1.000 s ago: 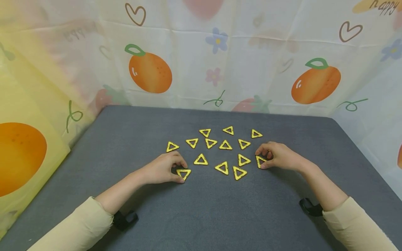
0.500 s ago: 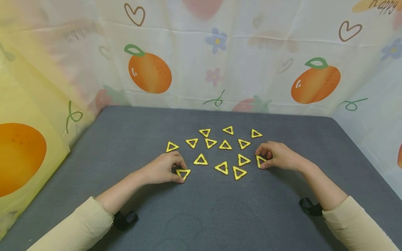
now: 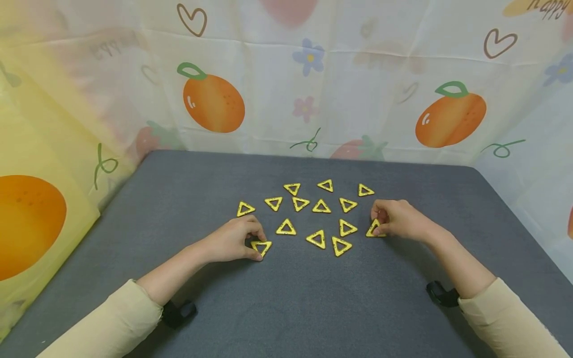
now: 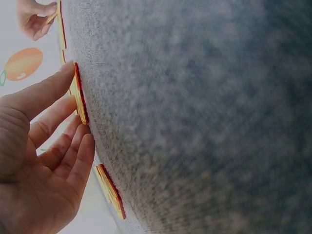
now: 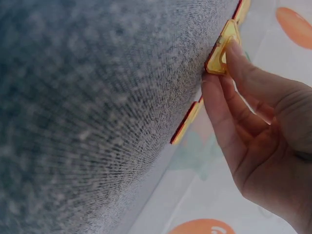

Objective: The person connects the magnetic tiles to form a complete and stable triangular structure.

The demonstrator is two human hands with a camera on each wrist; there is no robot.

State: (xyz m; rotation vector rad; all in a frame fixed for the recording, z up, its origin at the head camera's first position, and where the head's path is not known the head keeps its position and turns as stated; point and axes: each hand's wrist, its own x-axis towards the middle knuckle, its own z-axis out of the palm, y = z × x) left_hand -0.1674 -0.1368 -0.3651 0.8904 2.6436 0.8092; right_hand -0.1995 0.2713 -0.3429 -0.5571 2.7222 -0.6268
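Note:
My left hand (image 3: 235,239) grips a yellow triangular frame (image 3: 261,247) lying on the dark grey table, thumb at one corner and index finger along it, as the left wrist view shows. Over on the right, my right hand (image 3: 398,219) pinches another yellow triangular frame (image 5: 223,48) between thumb and fingers. That piece is tilted up from the cloth, its lower edge at or close to the surface. Yellow pieces with red undersides show edge-on in both wrist views, one red-edged piece (image 4: 111,191) just past my left fingers.
Between the hands lie several loose yellow triangles, such as a near triangle (image 3: 341,246) and a far triangle (image 3: 325,185). The grey table (image 3: 304,308) meets a printed curtain (image 3: 268,74) behind and at both sides.
My right hand has shifted slightly right and away, turning and tilting up its triangle, which points left no longer lies flat. The left hand and the other triangles have stayed put.

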